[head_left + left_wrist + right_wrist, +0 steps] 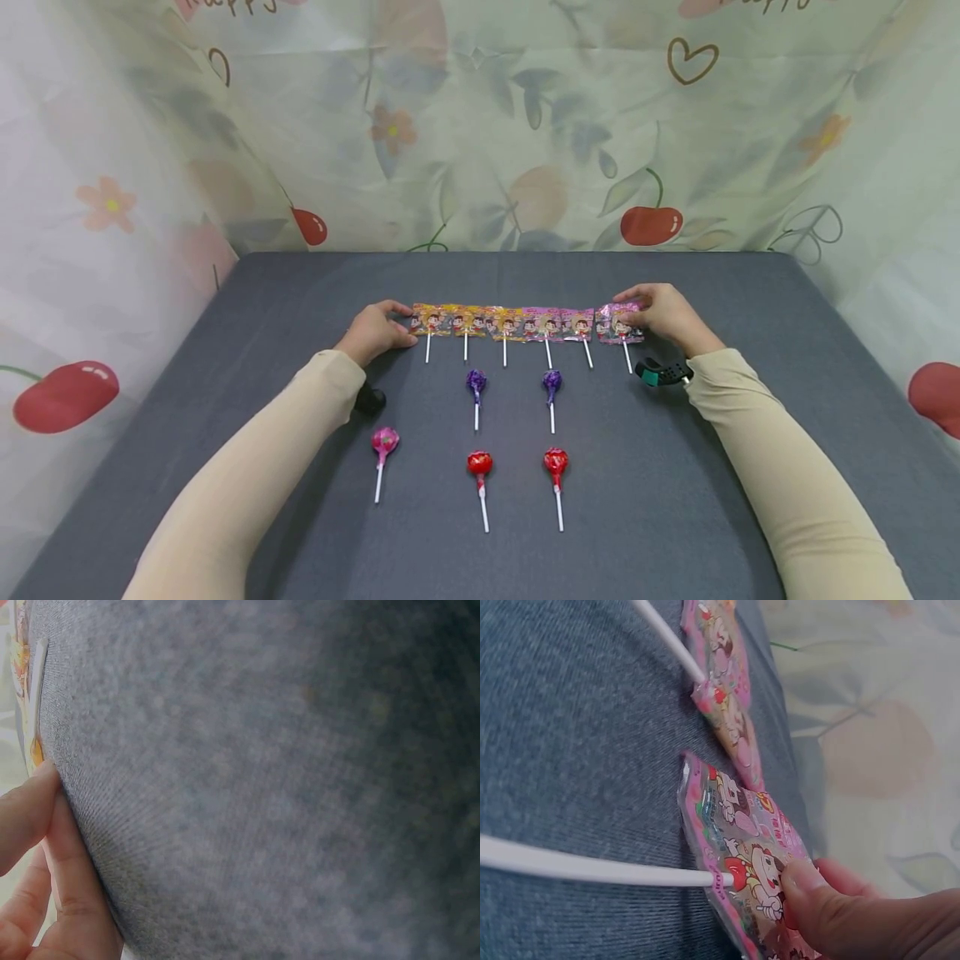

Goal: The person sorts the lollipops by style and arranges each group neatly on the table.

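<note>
Flat-wrapped lollipops form a row across the grey table in the head view. At the row's left end my left hand (377,331) holds the edge of an orange-wrapped lollipop (432,320); in the left wrist view only a sliver of the wrapper and a white stick (36,694) show beside the thumb. My right hand (665,315) pinches a pink-wrapped lollipop (739,817) at the right end, thumb on its front. A small gap parts it from the neighbouring pink lollipop (577,324). All sticks in the row point toward me.
Nearer me lie two purple round lollipops (476,382) (552,382), two red ones (480,463) (556,460) and a pink one (386,442) beside my left forearm. A patterned curtain (480,150) stands behind the grey table (637,533).
</note>
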{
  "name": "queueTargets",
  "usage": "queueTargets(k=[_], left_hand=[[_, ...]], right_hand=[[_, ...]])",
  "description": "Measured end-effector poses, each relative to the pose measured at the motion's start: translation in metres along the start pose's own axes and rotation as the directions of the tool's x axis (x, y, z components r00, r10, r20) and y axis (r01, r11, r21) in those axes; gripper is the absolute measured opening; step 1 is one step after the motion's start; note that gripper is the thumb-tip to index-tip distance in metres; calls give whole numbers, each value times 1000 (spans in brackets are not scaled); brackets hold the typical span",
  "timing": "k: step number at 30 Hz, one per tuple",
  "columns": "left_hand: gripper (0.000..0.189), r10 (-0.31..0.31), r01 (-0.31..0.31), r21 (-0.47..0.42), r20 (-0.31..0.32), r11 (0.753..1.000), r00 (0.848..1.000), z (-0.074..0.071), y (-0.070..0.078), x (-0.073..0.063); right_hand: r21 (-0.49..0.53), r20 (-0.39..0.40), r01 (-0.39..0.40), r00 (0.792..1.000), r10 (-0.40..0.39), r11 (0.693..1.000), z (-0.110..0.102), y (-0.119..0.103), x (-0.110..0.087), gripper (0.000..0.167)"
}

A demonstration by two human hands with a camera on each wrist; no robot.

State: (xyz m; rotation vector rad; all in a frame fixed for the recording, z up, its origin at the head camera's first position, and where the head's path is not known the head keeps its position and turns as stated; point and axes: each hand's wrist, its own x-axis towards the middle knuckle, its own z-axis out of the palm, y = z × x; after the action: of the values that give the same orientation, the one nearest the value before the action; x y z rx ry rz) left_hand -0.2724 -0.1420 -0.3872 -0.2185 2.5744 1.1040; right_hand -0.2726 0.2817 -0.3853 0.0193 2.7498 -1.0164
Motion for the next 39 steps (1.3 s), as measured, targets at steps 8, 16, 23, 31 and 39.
queueTargets(k=[8,16,23,31,39], left_hand=[[50,-2,2,-16,5,1000,1000,-1,2,-3],[50,-10,10,-8,-6,1000,1000,0,1,0],[50,-20,20,-13,-5,1000,1000,2,-1,3],[49,-26,26,-11,0,1000,1000,1,-1,6],[50,-27,27,-6,1,1000,1000,2,-2,8]], right_hand=[[-7,-3,-21,1000,21,1000,2,0,2,38],[-43,-12,-36,999,35,998,2,-4,2,35],[-90,-32,-23,999,20,996,2,-4,5,32],[-102,-18,-39,999,37,994,-1,-2,7,34],[-90,13,-70,997,71,994,-3,0,10,34]])
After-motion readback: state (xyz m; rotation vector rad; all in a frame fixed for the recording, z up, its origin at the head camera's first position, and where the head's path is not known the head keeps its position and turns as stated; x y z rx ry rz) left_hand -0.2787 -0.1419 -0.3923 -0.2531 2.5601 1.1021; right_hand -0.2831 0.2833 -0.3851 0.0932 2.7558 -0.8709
